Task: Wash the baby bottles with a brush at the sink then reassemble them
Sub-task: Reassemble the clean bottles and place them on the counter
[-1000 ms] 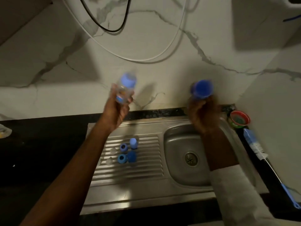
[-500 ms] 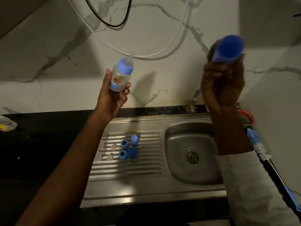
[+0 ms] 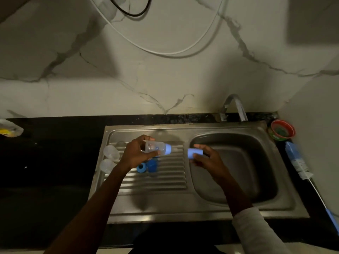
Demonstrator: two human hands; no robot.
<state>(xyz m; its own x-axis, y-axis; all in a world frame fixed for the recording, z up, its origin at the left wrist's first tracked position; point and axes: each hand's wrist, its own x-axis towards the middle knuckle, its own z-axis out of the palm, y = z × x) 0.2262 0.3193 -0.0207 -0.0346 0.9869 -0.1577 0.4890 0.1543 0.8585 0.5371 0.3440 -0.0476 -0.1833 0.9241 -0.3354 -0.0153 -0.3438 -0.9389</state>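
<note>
Baby bottle [image 3: 156,147], collar on, lies gripped in left hand [image 3: 134,154] fingers, cap [image 3: 194,153] pinched in right hand [image 3: 207,159] just beside; loose parts [image 3: 146,166] beneath await reassembly.

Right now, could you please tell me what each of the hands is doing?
Left hand: holding the baby bottle, tipped sideways over the drainboard.
Right hand: holding the blue cap.

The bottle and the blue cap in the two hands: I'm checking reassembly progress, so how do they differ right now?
The bottle is clear with a blue collar at one end; the blue cap is solid blue. The bottle is longer, the cap short and stubby. The left hand grips the bottle over the drainboard; the right hand holds the cap at the basin's edge. Both lie sideways, facing each other, apart.
</note>
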